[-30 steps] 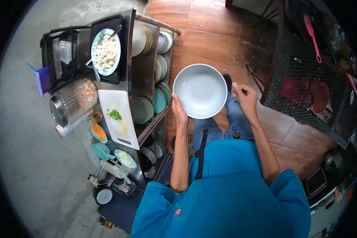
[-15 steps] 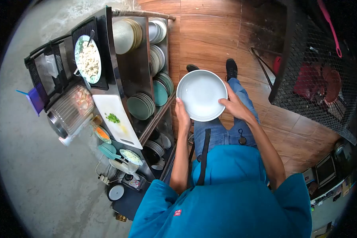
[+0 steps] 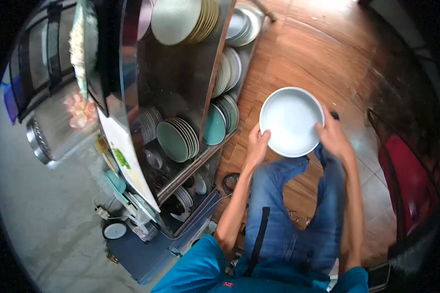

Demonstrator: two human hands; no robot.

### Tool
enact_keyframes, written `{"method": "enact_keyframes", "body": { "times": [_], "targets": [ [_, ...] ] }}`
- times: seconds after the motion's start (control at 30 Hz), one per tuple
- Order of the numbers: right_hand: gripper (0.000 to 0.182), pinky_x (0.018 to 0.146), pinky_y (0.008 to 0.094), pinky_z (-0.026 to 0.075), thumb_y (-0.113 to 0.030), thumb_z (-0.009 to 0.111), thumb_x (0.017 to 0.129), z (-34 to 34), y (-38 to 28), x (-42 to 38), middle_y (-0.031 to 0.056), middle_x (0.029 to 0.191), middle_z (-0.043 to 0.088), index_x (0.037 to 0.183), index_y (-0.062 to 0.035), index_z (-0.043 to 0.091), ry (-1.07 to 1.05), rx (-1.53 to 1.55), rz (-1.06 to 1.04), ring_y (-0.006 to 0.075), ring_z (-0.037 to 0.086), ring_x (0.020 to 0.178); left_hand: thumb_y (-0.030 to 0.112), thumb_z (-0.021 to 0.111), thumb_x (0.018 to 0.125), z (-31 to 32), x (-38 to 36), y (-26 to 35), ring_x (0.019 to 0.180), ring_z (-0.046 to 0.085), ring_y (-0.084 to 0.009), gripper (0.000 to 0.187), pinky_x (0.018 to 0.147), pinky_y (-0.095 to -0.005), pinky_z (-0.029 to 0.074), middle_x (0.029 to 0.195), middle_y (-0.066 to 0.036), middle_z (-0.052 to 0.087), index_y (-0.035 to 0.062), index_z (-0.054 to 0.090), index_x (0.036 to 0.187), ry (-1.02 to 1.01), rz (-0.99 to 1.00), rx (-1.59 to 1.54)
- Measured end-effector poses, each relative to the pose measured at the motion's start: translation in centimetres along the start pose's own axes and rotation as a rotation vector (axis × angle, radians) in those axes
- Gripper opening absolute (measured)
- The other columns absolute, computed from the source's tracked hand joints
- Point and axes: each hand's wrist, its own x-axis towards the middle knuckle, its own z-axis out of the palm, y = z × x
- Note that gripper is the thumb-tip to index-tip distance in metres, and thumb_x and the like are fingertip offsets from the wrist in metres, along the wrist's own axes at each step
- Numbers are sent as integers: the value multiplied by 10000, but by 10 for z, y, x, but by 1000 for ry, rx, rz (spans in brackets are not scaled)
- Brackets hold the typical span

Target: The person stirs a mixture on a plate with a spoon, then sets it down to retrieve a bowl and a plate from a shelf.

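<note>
A round white bowl (image 3: 292, 122) is held level over the floor, its inside facing up with nothing seen in it. My left hand (image 3: 257, 145) grips its lower left edge, thumb on the rim. My right hand (image 3: 333, 135) grips the right edge, its thumb also at the rim and its fingers partly hidden beneath. To the left of the bowl, a shelf rack holds green plates (image 3: 171, 141), a teal plate (image 3: 213, 125) and white plates (image 3: 228, 71).
On the counter lie a white board (image 3: 142, 183) with chopped greens (image 3: 121, 158) and a clear jar (image 3: 63, 122). Yellowish plates (image 3: 176, 19) stand on the upper shelf. A dark blue box (image 3: 142, 254) is below the rack. A red item (image 3: 408, 180) is at the right.
The view has swung, and the rack now appears larger and nearer. Both hands and the bowl sit further right in the picture, still together. My legs are bent more.
</note>
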Motion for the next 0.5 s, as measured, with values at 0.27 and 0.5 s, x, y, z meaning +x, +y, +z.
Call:
{"method": "enact_keyframes", "body": {
  "times": [0.27, 0.5],
  "targets": [
    [483, 736, 417, 505, -81, 396, 830, 7, 2, 177, 238, 986, 602, 1310, -33, 388, -212, -97, -228, 325, 615, 885, 150, 462, 937, -22, 121, -54, 1024, 553, -171, 382, 874, -325, 482, 1132, -114, 564, -36, 428, 1269, 102, 180, -272],
    [427, 471, 314, 480, -83, 367, 834, -1, -34, 274, 154, 788, 573, 1247, 14, 420, -351, -174, -405, 188, 583, 558, 267, 485, 955, -27, 180, -79, 1040, 523, -146, 607, 805, -318, 512, 1229, -121, 485, 12, 195, 1423, 69, 468, -424]
  ]
}}
